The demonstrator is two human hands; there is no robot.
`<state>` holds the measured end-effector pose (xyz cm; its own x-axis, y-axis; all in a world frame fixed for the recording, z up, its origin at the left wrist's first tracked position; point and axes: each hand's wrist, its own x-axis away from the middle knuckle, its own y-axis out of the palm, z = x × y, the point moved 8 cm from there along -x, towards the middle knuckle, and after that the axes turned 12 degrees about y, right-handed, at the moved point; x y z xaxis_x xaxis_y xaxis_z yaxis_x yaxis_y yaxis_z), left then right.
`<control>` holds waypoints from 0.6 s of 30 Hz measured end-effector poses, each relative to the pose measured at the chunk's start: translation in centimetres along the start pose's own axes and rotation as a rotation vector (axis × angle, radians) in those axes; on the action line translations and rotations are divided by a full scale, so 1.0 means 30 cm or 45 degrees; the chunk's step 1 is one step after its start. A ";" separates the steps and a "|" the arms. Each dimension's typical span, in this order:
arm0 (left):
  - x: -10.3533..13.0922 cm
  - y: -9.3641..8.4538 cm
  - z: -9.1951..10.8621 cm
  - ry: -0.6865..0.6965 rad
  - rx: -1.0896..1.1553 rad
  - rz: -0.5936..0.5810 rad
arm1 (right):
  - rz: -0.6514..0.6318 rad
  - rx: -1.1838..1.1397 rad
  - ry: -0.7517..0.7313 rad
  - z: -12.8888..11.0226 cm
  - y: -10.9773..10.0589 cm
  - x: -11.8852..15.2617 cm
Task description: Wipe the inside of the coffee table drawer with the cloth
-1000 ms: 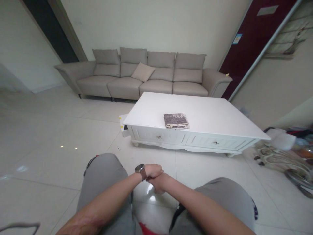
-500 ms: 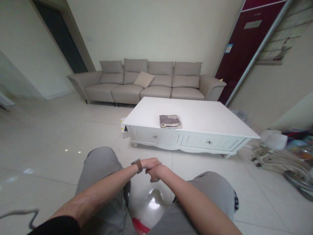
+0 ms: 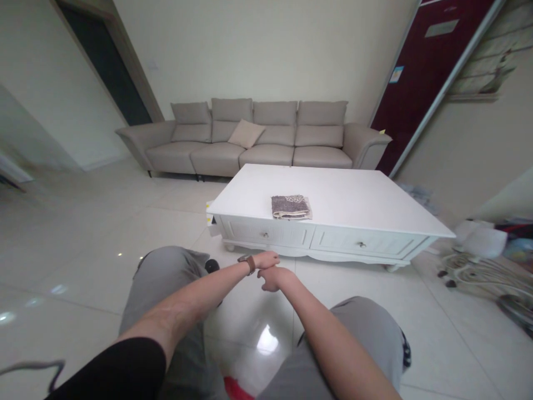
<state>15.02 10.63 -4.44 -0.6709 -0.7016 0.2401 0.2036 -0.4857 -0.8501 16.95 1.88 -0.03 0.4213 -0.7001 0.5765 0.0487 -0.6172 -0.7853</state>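
I am bringing my left hand (image 3: 266,259) and right hand (image 3: 273,278) close together on the near side of the white bench (image 3: 358,203); whether either is closing I cannot tell. 1 folded cloth (image 3: 290,206) is lying at its near edge, left of centre.

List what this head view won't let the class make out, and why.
Head view throughout:
Undersides of the left hand and right hand: hidden by the hands themselves.
Inner layers of the folded cloth: covered by its outer fold.
Inside of the white table: hidden by its top and drawer fronts.
Red object: cut off by the bottom edge.
Label on the door: too small to read.
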 end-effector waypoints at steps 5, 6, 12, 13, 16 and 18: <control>-0.073 -0.007 -0.218 -0.278 -0.044 0.128 | 0.108 -0.051 -0.014 0.040 -0.101 0.020; -0.087 -0.009 -0.263 -0.326 -0.047 0.156 | 0.160 -0.050 0.001 0.050 -0.126 0.029; -0.198 -0.030 -0.456 -0.436 -0.031 0.233 | 0.228 -0.077 0.016 0.074 -0.193 0.063; -0.215 -0.031 -0.472 -0.434 -0.027 0.228 | 0.206 -0.081 0.018 0.074 -0.194 0.060; -0.245 -0.030 -0.498 -0.430 -0.030 0.221 | 0.196 -0.086 0.014 0.066 -0.210 0.046; -0.243 -0.026 -0.497 -0.424 -0.043 0.225 | 0.215 -0.106 -0.020 0.053 -0.232 0.037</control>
<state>9.12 23.90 -12.54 -0.3577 -0.9069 0.2229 0.2680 -0.3283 -0.9057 18.53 5.97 5.72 0.4315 -0.7908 0.4341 -0.0985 -0.5196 -0.8487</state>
